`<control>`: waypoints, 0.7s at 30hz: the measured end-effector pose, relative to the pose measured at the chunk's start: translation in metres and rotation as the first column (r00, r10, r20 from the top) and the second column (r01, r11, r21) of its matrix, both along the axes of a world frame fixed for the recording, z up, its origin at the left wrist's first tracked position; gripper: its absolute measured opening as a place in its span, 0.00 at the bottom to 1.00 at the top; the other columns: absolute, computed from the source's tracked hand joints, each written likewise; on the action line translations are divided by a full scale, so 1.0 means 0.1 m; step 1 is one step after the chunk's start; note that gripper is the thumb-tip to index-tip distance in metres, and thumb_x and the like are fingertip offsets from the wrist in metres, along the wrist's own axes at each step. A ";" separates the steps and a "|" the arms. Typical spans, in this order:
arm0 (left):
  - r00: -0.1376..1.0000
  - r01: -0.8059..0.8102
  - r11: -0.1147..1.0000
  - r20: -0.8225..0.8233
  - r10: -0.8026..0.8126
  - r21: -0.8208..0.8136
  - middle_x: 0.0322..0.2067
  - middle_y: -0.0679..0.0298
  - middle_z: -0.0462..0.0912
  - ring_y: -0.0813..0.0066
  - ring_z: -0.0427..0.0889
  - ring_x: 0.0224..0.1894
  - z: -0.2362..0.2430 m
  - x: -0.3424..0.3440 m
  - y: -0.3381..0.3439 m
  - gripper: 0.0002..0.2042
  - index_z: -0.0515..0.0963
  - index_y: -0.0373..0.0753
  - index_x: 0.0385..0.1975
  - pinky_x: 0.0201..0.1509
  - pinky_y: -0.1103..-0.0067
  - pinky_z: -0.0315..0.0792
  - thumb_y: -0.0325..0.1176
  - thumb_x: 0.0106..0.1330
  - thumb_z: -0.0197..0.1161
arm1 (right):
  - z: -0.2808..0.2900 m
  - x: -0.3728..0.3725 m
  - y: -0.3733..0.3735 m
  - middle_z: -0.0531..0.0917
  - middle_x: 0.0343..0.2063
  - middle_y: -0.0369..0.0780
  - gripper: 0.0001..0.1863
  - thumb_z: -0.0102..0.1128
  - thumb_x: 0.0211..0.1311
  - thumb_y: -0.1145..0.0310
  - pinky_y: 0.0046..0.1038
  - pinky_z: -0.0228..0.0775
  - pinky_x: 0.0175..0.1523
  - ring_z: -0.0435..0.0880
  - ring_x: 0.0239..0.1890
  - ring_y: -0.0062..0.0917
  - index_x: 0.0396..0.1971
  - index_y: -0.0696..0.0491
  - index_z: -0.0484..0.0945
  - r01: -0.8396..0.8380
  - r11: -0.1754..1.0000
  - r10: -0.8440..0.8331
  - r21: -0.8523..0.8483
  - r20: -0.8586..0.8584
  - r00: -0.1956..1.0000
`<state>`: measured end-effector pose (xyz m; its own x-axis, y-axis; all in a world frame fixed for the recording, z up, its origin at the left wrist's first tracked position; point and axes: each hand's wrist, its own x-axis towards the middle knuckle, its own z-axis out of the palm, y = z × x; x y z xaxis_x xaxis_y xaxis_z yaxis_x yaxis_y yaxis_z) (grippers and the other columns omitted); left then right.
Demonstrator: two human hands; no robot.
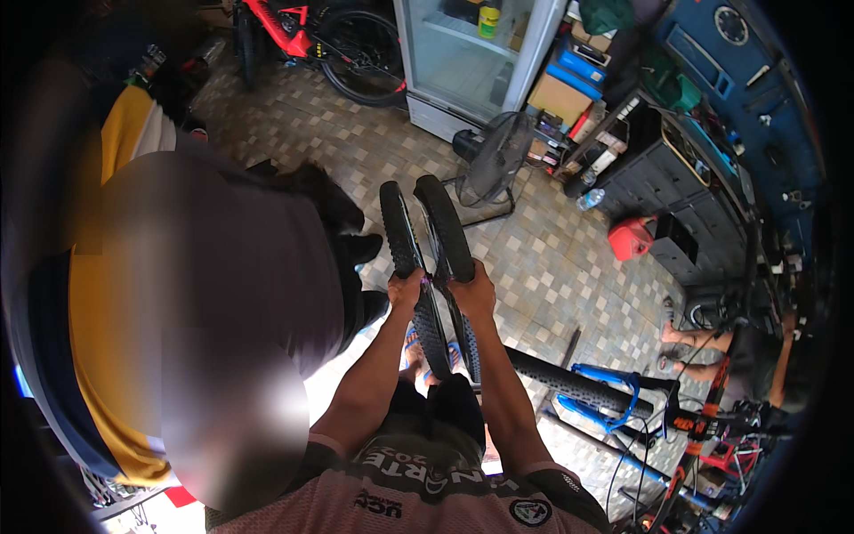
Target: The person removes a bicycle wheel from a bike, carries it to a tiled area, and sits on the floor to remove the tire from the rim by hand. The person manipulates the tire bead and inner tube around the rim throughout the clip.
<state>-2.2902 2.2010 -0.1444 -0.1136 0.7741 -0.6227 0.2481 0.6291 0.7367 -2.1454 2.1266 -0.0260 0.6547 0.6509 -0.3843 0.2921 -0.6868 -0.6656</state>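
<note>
Two bicycle wheels with knobbly black tyres stand upright, close side by side, in front of my legs. My left hand [406, 290] is closed round the left bicycle wheel [400, 230] at about its middle. On the right bicycle wheel [444, 230], my right hand [474, 290] grips the tyre from its outer side. The wheels splay slightly, tilted apart at their lower ends. A small purple part shows between my hands, near the left fingers. Most of the fingertips are hidden behind the tyres. My sandalled feet partly show below the wheels.
A person in dark and yellow clothes [267, 258] is close on my left. Ahead are a black fan [498, 160], a glass-door cabinet [471, 53] and a red bicycle [280, 31]. A blue bicycle fork with a tyre [578, 383], a red container [630, 238] and another person's legs [698, 341] are right.
</note>
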 end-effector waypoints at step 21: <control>0.900 -0.430 0.885 0.013 0.435 0.178 0.43 0.48 0.89 0.55 0.88 0.47 0.63 -0.40 2.65 0.31 0.84 0.28 0.48 0.54 0.66 0.78 0.49 0.49 0.73 | -0.20 0.23 3.01 0.89 0.43 0.51 0.31 0.75 0.42 0.62 0.41 0.78 0.53 0.88 0.47 0.46 0.50 0.55 0.81 -0.161 0.942 0.205 0.294 -0.126 0.971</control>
